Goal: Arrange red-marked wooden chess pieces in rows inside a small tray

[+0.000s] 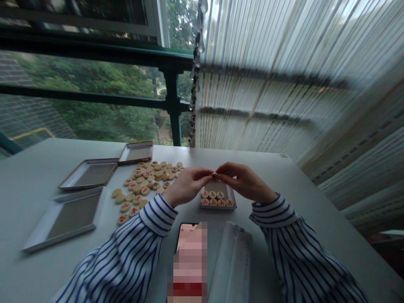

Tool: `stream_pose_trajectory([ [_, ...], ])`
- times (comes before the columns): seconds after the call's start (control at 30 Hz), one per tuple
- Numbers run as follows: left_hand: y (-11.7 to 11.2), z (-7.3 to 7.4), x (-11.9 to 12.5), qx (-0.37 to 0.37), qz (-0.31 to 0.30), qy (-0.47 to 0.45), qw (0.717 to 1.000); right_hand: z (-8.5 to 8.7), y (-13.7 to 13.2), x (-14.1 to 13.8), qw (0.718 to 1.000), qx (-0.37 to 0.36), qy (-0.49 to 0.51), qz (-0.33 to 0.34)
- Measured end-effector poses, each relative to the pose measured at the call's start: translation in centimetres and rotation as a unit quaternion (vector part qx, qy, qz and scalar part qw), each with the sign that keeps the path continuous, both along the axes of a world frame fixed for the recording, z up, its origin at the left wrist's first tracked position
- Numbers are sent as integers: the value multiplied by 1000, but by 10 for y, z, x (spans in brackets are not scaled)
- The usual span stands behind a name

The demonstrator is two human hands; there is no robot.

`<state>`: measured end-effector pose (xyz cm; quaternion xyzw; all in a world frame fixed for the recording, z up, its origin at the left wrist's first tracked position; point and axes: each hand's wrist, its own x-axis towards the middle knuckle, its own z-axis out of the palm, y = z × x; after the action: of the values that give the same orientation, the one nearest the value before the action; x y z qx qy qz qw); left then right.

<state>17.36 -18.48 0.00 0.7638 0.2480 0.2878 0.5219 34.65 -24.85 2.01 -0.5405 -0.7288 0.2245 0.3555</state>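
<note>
Between the fingertips of my left hand (pixel 188 183) and my right hand (pixel 244 180) is one round xiangqi piece (pixel 214 176) with a dark character. Both hands pinch it from the sides, above the far part of a shallow box (pixel 226 190). Inside that box, along its near side, lie two rows of xiangqi pieces (pixel 213 202), most with red characters and two with dark ones. Left of my left hand spreads a loose heap of wooden pieces (pixel 148 179), some face up with red or dark characters, others showing a blank side.
Three shallow trays stand at the left: a near one (pixel 72 216), a middle one (pixel 91 172) and a far one (pixel 136 152). In front of me lie a phone (pixel 189 252), its screen partly pixelated, and a translucent plastic case (pixel 235 261). A string curtain (pixel 252 84) hangs beyond the white table (pixel 261 162).
</note>
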Motion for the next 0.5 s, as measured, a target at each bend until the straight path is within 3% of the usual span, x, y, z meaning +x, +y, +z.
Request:
stream_pose_trajectory([
  [0.5,-1,-1,2,-40,60,-15,997,1,0,-1,999,-10,40,18],
])
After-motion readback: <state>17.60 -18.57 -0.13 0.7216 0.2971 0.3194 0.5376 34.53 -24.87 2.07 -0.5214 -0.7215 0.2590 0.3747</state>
